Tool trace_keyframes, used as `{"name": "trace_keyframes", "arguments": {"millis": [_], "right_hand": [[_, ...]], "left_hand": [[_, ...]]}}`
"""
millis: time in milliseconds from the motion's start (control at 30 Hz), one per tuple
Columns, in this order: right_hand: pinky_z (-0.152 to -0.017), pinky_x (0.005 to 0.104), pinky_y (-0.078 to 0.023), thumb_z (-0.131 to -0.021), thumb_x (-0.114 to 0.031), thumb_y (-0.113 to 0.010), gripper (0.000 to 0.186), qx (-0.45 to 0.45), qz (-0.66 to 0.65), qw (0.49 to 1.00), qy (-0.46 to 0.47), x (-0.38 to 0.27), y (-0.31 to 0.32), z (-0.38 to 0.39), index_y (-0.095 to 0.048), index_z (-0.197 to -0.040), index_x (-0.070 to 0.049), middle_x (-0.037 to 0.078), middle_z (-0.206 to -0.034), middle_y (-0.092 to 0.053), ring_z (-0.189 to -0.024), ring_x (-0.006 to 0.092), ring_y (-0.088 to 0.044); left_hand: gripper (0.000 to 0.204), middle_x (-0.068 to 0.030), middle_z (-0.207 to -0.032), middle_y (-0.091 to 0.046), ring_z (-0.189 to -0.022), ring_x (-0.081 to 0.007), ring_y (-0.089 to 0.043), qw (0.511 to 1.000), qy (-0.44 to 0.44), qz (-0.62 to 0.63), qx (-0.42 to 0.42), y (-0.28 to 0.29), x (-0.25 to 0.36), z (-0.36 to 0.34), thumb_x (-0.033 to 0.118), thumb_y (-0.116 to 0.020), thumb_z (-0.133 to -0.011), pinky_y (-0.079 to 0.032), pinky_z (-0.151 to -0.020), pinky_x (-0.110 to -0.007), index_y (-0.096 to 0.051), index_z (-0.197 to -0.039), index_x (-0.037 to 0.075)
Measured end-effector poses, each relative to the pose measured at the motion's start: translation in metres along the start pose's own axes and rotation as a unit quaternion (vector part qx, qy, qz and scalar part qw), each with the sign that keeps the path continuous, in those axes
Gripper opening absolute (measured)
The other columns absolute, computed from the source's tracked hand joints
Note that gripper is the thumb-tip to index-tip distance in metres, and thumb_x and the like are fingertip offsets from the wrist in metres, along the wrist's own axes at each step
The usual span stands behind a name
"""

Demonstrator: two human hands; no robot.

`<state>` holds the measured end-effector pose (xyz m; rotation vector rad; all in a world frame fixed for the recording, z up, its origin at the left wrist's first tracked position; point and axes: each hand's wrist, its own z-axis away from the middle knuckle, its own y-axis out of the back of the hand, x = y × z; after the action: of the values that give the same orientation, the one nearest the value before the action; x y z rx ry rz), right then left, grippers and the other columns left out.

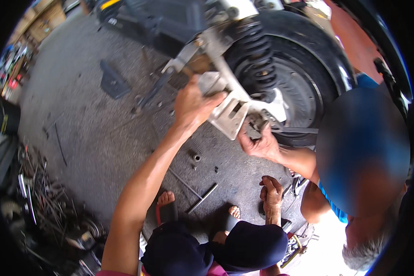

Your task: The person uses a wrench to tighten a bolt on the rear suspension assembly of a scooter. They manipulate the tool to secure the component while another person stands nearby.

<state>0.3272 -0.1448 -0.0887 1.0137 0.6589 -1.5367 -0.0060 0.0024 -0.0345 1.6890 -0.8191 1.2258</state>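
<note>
My left hand [195, 103] grips a pale metal piece [211, 82] at the top of a silver bracket [227, 112] beside a black coil spring [257, 50] and wheel [303, 96]. My right hand [271, 195] is raised beside my right knee, fingers curled; what they hold, if anything, I cannot make out. A co-worker's hand [260, 145] grips a grimy metal block [255, 126] at the bracket's lower right. A T-handle wrench [202, 198] and a small socket [196, 158] lie on the floor below.
A co-worker in blue [359, 152] crouches close at right. The vehicle's dark body [152, 18] spans the top. A loose dark panel [115, 83] lies on the concrete floor [73, 119]. Heaped tools [50, 198] and a black container [4, 115] line the left side.
</note>
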Motion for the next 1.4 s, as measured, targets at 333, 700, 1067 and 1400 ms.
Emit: {"name": "trace_keyframes", "arguments": {"millis": [333,700,1067,1400], "right_hand": [[-0.07,0.0435,-0.051,-0.083,-0.023,-0.068,0.035,-0.193,0.46,0.83,0.249,0.118,-0.077,-0.06,-0.057,-0.109,-0.001,0.016,-0.083,-0.067,-0.081,0.0355,-0.066],[-0.07,0.0473,-0.053,-0.083,-0.015,-0.061,0.029,-0.212,0.527,0.77,0.291,0.162,-0.097,-0.089,-0.048,-0.105,-0.001,0.024,-0.104,-0.056,-0.085,0.0423,-0.061],[-0.06,0.03,-0.053,-0.082,-0.004,-0.072,0.02,-0.264,0.283,0.883,0.267,-0.055,-0.105,0.034,-0.059,-0.095,0.0,0.012,-0.081,-0.064,-0.07,0.0194,-0.066],[-0.062,0.0295,-0.054,-0.073,-0.001,-0.079,0.026,-0.174,0.353,0.789,0.472,-0.087,-0.102,0.05,-0.063,-0.093,-0.001,0.012,-0.085,-0.065,-0.072,0.0212,-0.066]], "left_hand": [[0.041,-0.0119,-0.09,-0.071,-0.081,-0.0156,-0.068,0.998,-0.026,0.045,0.025,-0.005,-0.01,0.011,0.02,-0.082,-0.074,-0.055,-0.071,-0.029,-0.063,-0.103,-0.004],[0.053,-0.0046,-0.082,-0.059,-0.073,-0.0109,-0.054,0.978,0.062,0.187,0.072,-0.008,-0.01,0.018,0.042,-0.074,-0.082,-0.045,-0.062,-0.029,-0.059,-0.101,-0.005],[0.013,-0.0028,-0.079,-0.064,-0.065,-0.0054,-0.055,0.964,0.128,0.232,-0.024,0.017,-0.012,0.154,0.014,-0.064,-0.091,-0.046,-0.052,-0.023,-0.063,-0.096,0.003],[0.015,-0.0115,-0.101,-0.065,-0.089,-0.0181,-0.064,0.708,0.383,0.534,-0.257,0.002,0.001,0.164,0.008,-0.059,-0.093,-0.055,-0.073,-0.03,-0.064,-0.103,-0.003]]}}
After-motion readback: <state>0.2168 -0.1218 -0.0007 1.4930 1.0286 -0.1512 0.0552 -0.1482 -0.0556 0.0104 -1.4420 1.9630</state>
